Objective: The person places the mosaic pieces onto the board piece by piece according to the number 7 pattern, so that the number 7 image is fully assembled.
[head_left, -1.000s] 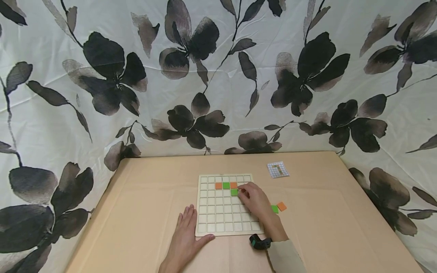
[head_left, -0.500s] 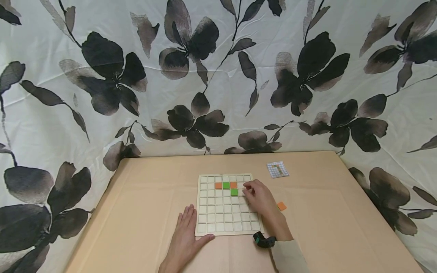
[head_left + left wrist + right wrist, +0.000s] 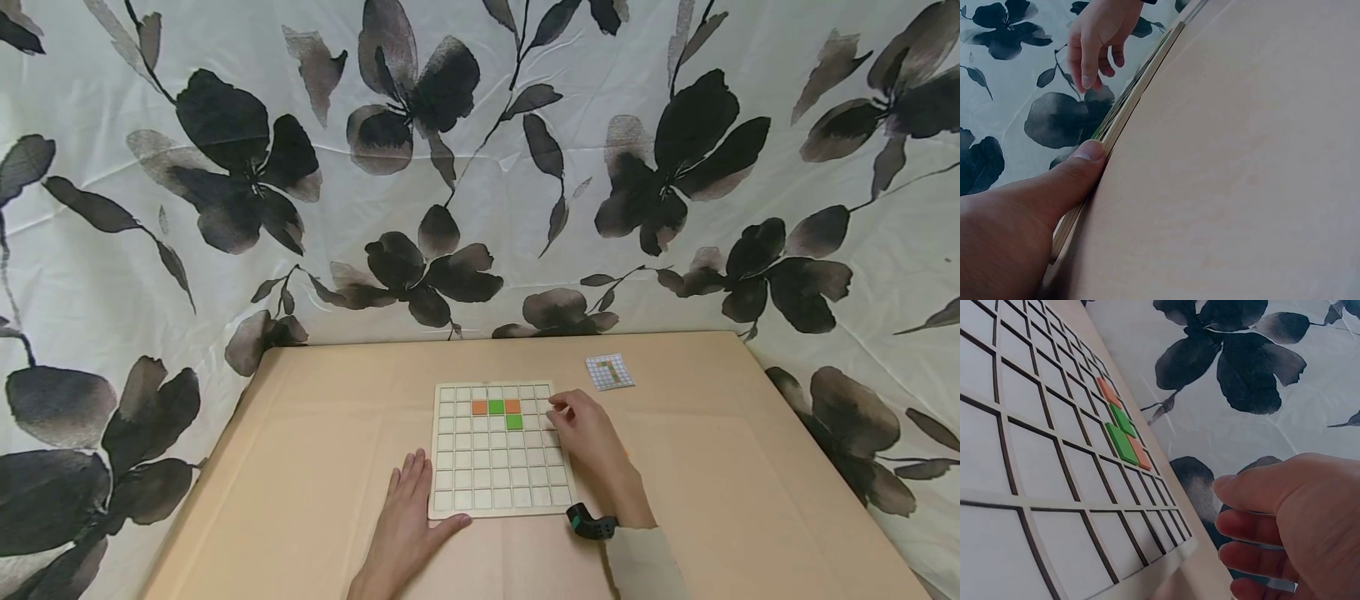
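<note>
A pale grid board [image 3: 501, 512] lies on the table. Toward its far side, an orange tile [image 3: 479, 407], a green tile [image 3: 496, 407] and a second orange tile [image 3: 512, 407] form a row, with another green tile [image 3: 513, 422] below the right one. My left hand [image 3: 405, 517] lies flat along the board's left edge; its thumb [image 3: 1088, 153] touches the near rim. Over the board's right edge hovers my right hand [image 3: 588, 437], fingers loosely bent. No tile shows between its thumb [image 3: 1229, 487] and fingers in the right wrist view.
A small printed card [image 3: 610, 372] with a grid pattern lies beyond the board's far right corner. Only a sliver of a loose orange tile shows beside the right wrist, which covers the rest. A floral cloth [image 3: 540, 200] hangs behind the table [image 3: 337, 400].
My right hand has drawn back rightward from the tiles to the board's right edge. Its wrist now covers the loose green tile and most of the loose orange one. The left hand stays put.
</note>
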`<state>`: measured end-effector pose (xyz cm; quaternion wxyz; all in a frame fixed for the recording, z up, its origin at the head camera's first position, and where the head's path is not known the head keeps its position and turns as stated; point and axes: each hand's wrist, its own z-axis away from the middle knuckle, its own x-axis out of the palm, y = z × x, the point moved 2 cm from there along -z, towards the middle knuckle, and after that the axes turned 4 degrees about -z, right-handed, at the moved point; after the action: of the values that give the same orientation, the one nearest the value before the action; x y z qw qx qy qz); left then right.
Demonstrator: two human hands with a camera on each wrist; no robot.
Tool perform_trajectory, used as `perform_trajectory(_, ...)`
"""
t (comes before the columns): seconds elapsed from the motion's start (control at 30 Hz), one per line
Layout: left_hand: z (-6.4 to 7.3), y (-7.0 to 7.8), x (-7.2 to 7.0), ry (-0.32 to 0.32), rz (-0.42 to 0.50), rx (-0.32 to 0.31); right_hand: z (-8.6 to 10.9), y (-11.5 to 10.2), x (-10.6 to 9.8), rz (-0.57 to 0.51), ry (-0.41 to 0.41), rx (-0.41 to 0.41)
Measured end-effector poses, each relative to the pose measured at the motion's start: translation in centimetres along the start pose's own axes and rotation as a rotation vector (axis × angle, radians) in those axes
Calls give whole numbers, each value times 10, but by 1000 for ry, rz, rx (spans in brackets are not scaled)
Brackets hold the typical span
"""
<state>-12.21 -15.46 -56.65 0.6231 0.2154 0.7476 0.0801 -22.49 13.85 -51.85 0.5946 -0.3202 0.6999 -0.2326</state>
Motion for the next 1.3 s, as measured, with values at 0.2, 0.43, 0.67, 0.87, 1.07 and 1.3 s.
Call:
perform_trajectory(0.2,0,0,0,-4,4,-7,-1,4,-6,-3,-7,4)
perform_trajectory(0.43,1,0,0,4,12,-7,-2,9,-12,-1,-50,42)
perform_trajectory(0.67,0,1,-1,5,10,-5,-1,13,-17,-13,-95,56)
perform_trajectory(0.87,-1,1,-2,-4,7,-9,0,17,-21,-28,-125,50)
perform_trajectory(1.07,-2,2,-3,-3,12,-11,-1,24,-25,-12,-166,69)
perform_trajectory(1.3,-2,3,-3,-6,12,-14,-1,34,-28,-33,-216,107)
